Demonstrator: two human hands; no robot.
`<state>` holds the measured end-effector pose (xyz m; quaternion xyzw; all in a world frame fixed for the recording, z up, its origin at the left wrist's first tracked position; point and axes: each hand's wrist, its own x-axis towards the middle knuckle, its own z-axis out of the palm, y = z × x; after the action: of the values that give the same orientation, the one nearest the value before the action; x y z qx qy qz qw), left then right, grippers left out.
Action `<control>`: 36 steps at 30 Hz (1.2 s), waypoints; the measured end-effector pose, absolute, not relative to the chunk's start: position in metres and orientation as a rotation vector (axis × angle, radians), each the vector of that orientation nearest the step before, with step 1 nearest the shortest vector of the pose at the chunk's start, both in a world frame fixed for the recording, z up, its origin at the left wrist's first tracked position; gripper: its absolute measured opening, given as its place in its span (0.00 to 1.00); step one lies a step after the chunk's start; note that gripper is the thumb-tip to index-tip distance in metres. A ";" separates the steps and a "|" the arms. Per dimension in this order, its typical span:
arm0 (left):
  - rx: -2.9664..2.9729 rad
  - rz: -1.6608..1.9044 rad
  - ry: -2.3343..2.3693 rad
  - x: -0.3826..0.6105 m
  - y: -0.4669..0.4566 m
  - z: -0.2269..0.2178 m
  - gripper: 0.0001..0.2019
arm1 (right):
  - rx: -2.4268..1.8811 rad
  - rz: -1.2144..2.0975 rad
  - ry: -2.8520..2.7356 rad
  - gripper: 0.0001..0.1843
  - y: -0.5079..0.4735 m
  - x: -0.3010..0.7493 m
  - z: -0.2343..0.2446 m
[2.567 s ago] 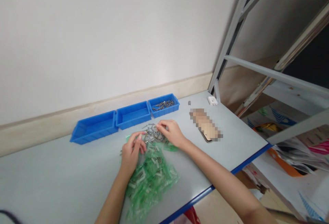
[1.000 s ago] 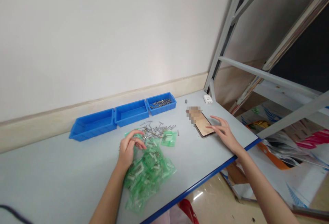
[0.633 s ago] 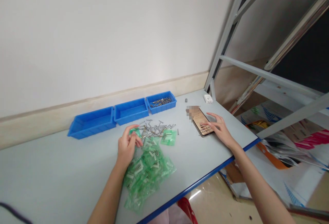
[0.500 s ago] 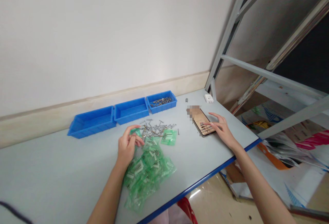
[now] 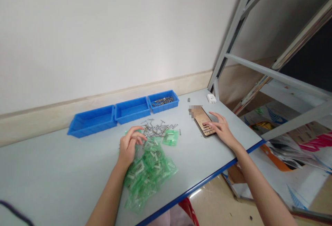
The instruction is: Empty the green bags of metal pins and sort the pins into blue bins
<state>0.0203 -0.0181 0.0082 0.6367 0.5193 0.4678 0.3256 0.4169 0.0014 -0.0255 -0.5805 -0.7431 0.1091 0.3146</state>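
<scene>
My right hand (image 5: 220,128) is at the phone (image 5: 204,124), which lies on the table with a keyboard lit on its screen. One fingertip meets the lower part of that screen, and the other fingers are spread. My left hand (image 5: 130,145) hovers or rests at the left side of a loose pile of screws (image 5: 157,129), its fingers loosely bent and apart. A bit of green plastic shows behind it, partly hidden. Below the screws lies a heap of green plastic bags (image 5: 149,174) with small parts inside. A single green bag (image 5: 170,138) lies flat beside the pile.
Three blue bins stand along the wall: a left bin (image 5: 92,121), a middle bin (image 5: 132,110) and a right bin (image 5: 163,101) holding screws. A white charger plug (image 5: 211,98) is at the back right, near a metal frame (image 5: 225,60). The blue table edge (image 5: 197,188) runs in front.
My right hand has shifted slightly over the phone's keyboard. The left hand's fingers have moved a little, and the green plastic by them appears shifted left. The view has tilted slightly.
</scene>
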 end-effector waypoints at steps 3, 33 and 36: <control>1.676 1.240 1.414 0.021 -0.019 0.009 0.14 | -1.499 0.301 -1.902 0.24 0.000 0.417 -0.024; 1.599 1.295 1.430 0.016 -0.022 0.004 0.17 | -1.295 0.283 -2.445 0.13 0.025 0.210 0.022; 1.573 1.282 1.477 0.017 -0.021 0.004 0.17 | -1.312 0.199 -2.466 0.12 0.025 0.199 0.013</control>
<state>0.0168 -0.0208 0.0045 0.5958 0.5595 0.4853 0.3105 0.1992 0.0245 0.0132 -0.4617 -0.8679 0.0700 0.1696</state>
